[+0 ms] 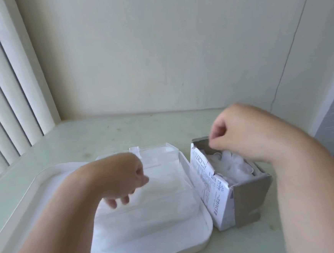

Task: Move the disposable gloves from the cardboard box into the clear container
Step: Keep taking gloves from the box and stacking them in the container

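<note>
Clear container (164,149): near left, open.
L hand (126,177): over it, fingers curled, grip unclear.
Cardboard box (248,199): right, gloves (235,165) inside.
R hand (240,134): far rim, fingers bunched, grip unclear.

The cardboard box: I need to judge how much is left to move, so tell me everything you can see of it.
The cardboard box stands on the pale table, just right of the clear container. Its long side is white with printed text, and the torn-open top flaps show grey board. Translucent gloves fill it nearly to the top. The right hand is at its far end with curled fingers; what it pinches is too blurred to tell.
</note>
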A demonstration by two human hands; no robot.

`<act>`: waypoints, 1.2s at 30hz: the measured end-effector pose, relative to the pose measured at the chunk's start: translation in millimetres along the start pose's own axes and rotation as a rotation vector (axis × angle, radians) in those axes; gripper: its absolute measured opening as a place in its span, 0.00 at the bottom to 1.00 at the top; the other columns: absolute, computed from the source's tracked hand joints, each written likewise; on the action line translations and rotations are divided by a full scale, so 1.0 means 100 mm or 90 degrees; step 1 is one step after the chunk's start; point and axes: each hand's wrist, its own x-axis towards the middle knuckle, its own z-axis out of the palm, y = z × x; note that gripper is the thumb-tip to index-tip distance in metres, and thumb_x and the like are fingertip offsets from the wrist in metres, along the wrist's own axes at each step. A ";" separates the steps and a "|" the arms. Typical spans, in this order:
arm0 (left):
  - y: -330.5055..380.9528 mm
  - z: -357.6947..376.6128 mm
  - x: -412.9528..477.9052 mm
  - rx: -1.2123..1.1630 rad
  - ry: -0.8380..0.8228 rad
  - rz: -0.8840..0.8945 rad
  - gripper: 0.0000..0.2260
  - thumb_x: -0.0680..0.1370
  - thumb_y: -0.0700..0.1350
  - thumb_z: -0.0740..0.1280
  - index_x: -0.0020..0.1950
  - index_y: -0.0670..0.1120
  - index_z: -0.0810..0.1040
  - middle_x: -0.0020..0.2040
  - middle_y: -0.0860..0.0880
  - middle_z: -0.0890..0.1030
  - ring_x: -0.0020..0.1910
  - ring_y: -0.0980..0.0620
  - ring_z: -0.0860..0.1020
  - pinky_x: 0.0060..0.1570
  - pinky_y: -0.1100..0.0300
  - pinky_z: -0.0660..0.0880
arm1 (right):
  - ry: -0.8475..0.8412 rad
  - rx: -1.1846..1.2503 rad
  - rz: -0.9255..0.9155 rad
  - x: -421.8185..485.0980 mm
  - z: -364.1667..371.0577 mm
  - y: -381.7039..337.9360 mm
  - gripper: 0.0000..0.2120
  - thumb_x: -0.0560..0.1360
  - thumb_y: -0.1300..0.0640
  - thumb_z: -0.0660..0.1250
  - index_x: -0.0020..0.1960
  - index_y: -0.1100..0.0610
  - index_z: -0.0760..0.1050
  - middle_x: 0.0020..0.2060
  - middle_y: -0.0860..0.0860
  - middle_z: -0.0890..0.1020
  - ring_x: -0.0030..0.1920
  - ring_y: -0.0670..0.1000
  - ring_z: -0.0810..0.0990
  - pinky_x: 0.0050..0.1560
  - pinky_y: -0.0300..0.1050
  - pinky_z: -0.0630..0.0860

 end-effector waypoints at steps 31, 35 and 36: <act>0.76 0.34 -0.12 -0.306 0.314 0.388 0.10 0.73 0.55 0.74 0.52 0.56 0.79 0.47 0.55 0.80 0.41 0.58 0.80 0.42 0.63 0.77 | 0.151 0.491 -0.151 -0.02 -0.09 0.06 0.06 0.76 0.65 0.71 0.40 0.60 0.82 0.31 0.57 0.85 0.30 0.50 0.84 0.34 0.41 0.80; 0.76 0.31 -0.12 -0.463 0.288 0.385 0.04 0.78 0.43 0.70 0.45 0.47 0.85 0.35 0.47 0.83 0.32 0.51 0.81 0.39 0.50 0.82 | 0.050 0.566 -0.190 -0.05 -0.08 -0.01 0.02 0.74 0.65 0.73 0.45 0.60 0.82 0.37 0.60 0.86 0.35 0.52 0.85 0.39 0.45 0.82; 0.75 0.31 -0.10 -0.490 0.287 0.371 0.05 0.78 0.41 0.69 0.45 0.45 0.84 0.34 0.46 0.83 0.31 0.52 0.80 0.38 0.53 0.81 | 0.056 0.549 -0.183 -0.04 -0.08 0.03 0.05 0.72 0.62 0.76 0.46 0.57 0.82 0.39 0.58 0.87 0.37 0.51 0.85 0.42 0.46 0.83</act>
